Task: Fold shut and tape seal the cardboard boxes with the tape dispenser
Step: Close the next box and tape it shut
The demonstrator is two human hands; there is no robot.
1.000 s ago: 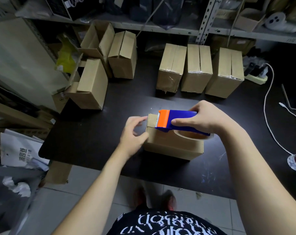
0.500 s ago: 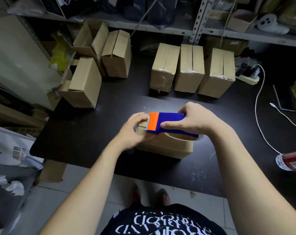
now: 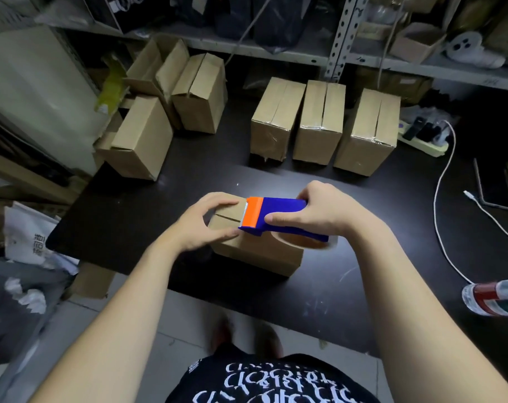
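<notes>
This is a cramped packing and storage room. Slotted metal shelving stuffed with dark bags and cartons runs along the back. Below it a dark table carries a row of three taped cardboard boxes and a heap of unsealed boxes at its left end. A tape dispenser held over another box, a power strip with a trailing white cable and a bare tiled floor fit the same picture.

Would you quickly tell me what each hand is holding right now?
Left hand: grips the left end of the cardboard box.
Right hand: grips the tape dispenser.
</notes>
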